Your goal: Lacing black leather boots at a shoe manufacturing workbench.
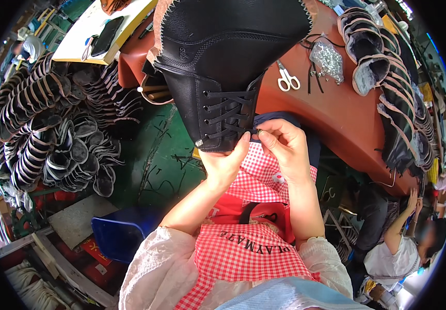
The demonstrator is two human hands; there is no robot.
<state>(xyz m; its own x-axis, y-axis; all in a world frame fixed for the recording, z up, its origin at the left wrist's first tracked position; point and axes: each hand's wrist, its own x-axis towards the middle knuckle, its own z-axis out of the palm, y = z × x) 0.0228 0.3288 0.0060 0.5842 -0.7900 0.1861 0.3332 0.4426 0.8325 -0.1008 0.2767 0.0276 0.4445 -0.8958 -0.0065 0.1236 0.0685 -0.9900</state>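
A black leather boot upper [223, 57] with zigzag-cut edges lies in front of me, its top end away from me. A black shoelace [228, 113] criss-crosses through its eyelets near my end. My left hand [223, 164] is closed around the near end of the upper, thumb on top beside the lowest lacing. Just right of that thumb, my right hand [286, 147] pinches at the upper's near right edge. A small dark bit between its fingertips looks like the lace's end, mostly hidden by the fingers.
White-handled scissors [288, 78] and a clear bag of small metal parts [327, 61] lie on the reddish-brown table [331, 113]. Rows of uppers stand right [396, 88] and left [32, 108]. A phone [108, 36] rests on a board. Another person [396, 256] works at lower right.
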